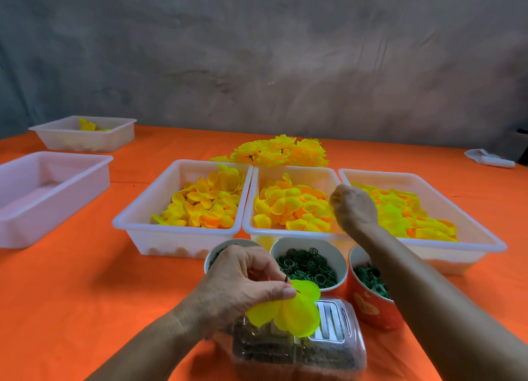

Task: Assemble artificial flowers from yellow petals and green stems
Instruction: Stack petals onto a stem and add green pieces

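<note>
Pinched in the left hand (240, 280), nearest, a part-built flower (294, 309) is held over the worktop (85, 295) while the right hand (354, 206) closes on a petal in the middle tray (248, 226); finished flowers (281, 150) are heaped behind, and many loose petals seemingly remain.

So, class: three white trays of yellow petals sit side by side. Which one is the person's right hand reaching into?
The middle tray: the right hand hovers over its right edge, pinching a petal.
</note>
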The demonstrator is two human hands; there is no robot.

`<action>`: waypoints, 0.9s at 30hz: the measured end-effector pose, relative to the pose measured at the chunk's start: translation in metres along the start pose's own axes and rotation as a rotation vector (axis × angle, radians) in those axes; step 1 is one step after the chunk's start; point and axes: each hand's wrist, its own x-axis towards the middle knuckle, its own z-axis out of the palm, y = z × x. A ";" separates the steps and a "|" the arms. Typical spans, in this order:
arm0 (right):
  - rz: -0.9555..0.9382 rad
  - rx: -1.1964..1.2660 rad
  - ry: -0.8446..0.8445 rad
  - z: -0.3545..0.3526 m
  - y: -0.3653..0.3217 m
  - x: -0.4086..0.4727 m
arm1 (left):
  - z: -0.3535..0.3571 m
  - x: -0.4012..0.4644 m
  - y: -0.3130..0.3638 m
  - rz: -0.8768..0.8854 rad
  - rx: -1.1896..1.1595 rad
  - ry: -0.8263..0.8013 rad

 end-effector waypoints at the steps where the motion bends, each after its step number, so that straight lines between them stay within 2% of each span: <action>1: 0.030 0.103 0.025 -0.002 0.000 0.000 | 0.001 0.000 0.000 0.000 0.003 0.006; 6: 0.308 0.779 -0.005 -0.008 0.000 -0.012 | 0.002 -0.002 0.004 0.011 0.003 0.011; 9: 0.365 1.028 -0.060 -0.010 -0.004 -0.023 | 0.002 -0.004 0.005 0.018 -0.009 0.022; 17: 0.386 1.370 -0.232 -0.030 -0.026 -0.054 | 0.002 -0.010 0.010 0.040 0.001 0.024; 23: 0.348 1.440 -0.378 -0.043 -0.032 -0.074 | -0.003 -0.012 0.009 0.002 -0.008 0.032; 27: 0.320 1.465 -0.440 -0.048 -0.034 -0.083 | -0.008 -0.012 0.011 -0.038 -0.043 -0.021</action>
